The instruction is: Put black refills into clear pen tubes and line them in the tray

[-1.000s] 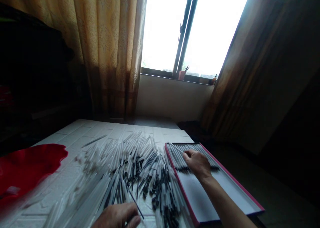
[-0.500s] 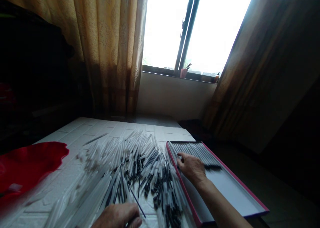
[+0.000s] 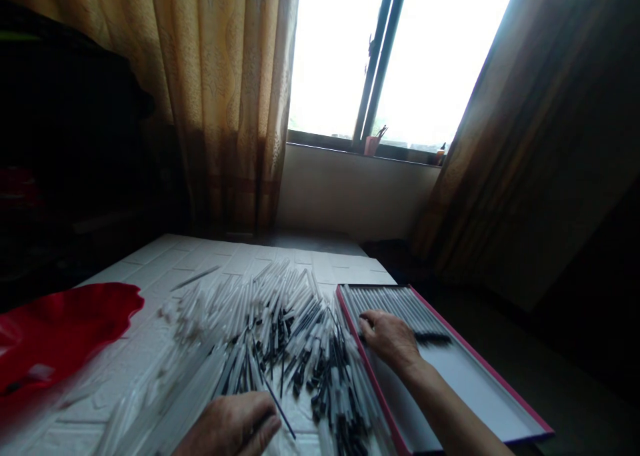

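A pink cup (image 3: 371, 147) stands on the windowsill (image 3: 325, 149) between two hanging curtains (image 3: 230, 96)

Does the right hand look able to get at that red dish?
Probably not without reaching across the heap of slim tubes, which lies between the red dish and the right hand over the pink-edged box.

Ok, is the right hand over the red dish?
No, the right hand is over the pink-edged box; the red dish lies far left.

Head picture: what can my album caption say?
Right hand at a row of pens in a box, loose pens beside.
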`<state>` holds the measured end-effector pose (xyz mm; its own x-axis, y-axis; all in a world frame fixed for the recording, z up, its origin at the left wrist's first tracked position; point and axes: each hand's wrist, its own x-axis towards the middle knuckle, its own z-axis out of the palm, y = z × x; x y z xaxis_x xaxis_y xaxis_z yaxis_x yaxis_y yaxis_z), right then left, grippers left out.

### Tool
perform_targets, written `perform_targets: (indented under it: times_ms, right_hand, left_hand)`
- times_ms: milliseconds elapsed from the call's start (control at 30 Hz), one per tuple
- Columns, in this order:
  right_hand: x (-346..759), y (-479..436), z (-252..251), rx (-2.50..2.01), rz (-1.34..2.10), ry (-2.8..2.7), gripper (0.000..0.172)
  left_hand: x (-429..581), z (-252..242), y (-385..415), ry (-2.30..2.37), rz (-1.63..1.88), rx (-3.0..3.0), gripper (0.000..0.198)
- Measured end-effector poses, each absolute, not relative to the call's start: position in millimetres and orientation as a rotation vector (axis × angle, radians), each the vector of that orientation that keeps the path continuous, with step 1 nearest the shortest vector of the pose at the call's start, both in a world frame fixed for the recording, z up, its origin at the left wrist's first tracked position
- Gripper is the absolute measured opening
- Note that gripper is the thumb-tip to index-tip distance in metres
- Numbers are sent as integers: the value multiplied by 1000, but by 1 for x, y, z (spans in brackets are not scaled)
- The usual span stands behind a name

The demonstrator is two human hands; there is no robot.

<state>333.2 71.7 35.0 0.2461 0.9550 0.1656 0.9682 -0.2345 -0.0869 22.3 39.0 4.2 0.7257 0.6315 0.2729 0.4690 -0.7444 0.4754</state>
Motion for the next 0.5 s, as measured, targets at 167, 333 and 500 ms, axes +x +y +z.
perform_targets:
  times_ms: [167, 333, 500]
  right_hand:
    - [332, 70, 52, -2311, -109, -1834, 27]
    - [309, 69, 79, -2158, -111, -1955, 23]
    - [266, 74, 76, -1975, -70, -2121, 22]
  left_hand:
    - [18, 9, 44, 968, 678, 2570, 33]
    - [14, 4, 46, 1062, 691, 2652, 42]
    - [15, 2, 47, 1057, 710, 2708, 50]
